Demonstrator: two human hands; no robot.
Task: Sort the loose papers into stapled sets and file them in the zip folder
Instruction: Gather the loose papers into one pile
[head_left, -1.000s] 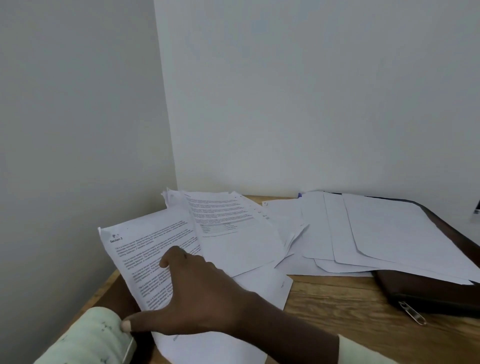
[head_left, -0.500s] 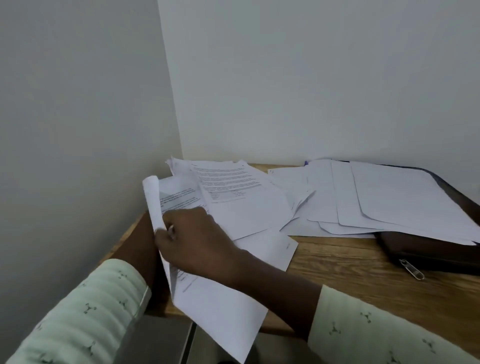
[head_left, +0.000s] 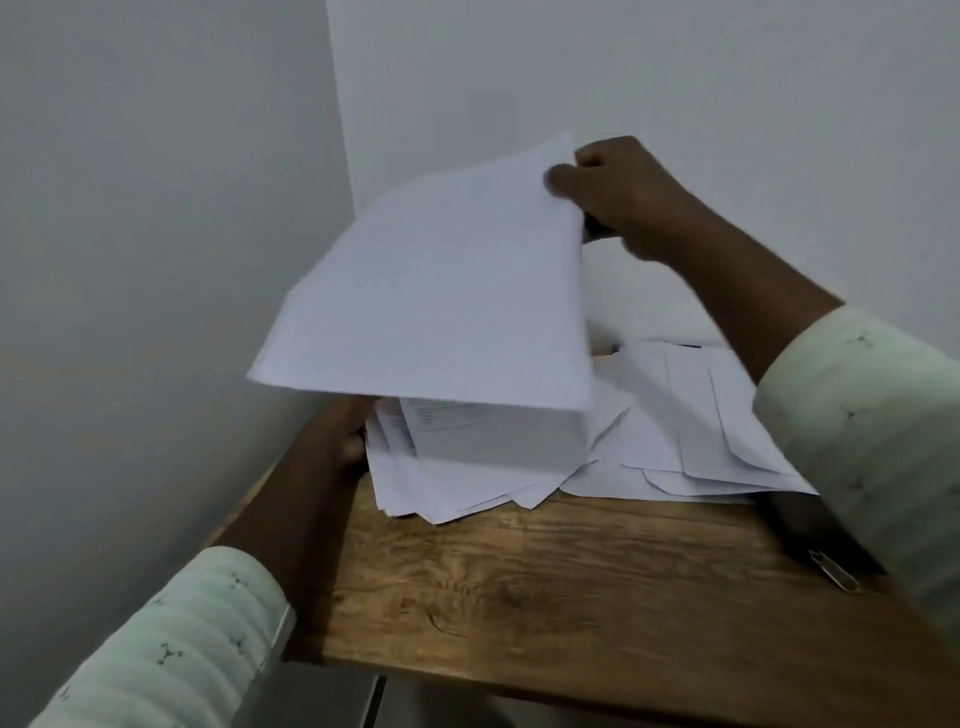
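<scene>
R hand lifting a sheet off the L paper pile.

I'm seeing the right hand (head_left: 618, 195) pinching the top corner of a blank white paper sheet (head_left: 441, 291), holding it raised and tilted above the desk. The left hand (head_left: 337, 441) is resting against the L edge of the messy stack of printed white papers (head_left: 467, 467); I can't tell its grip, fingers mostly hidden under the sheet. A second spread of white sheets (head_left: 691, 431) is lying to the R, overlapping a dark brown zip folder (head_left: 810, 540) w/ a metal zipper pull (head_left: 834, 570) showing. All sitting on the wood-grain desk (head_left: 545, 587) in a corner betw. pale walls (head_left: 156, 260). Light green sleeves (head_left: 171, 649) on both arms.
</scene>
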